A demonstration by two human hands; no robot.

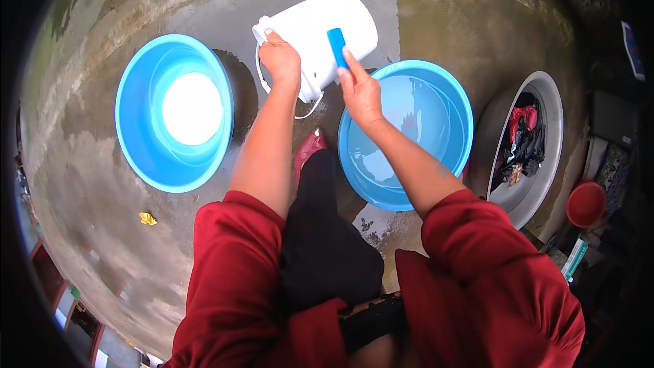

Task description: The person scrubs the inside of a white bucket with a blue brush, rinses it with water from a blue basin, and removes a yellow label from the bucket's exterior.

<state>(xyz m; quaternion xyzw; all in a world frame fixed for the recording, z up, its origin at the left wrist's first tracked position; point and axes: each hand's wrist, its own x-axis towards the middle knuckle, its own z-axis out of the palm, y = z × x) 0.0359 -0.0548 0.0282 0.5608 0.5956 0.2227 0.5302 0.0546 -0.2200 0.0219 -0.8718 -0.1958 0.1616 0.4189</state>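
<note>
A white plastic bucket (337,23) lies tilted on its side over the wet floor, its mouth toward the lower left and its wire-like white handle (310,111) hanging down. My left hand (280,59) grips the bucket at its rim. Between the thumb and fingers of my right hand (364,94) is a blue oblong piece (336,47), perhaps the back of a brush, held against or just over the bucket's side. Any bristles are hidden. Below my right hand stands a blue plastic basin (462,158) with water in it.
Another blue basin (134,112) at the left holds a round white disc (192,108), like a lid. On the right, a metal basin (549,163) contains dark and red cloth (523,125). A red bowl (586,204) and a yellow scrap (147,219) lie farther out.
</note>
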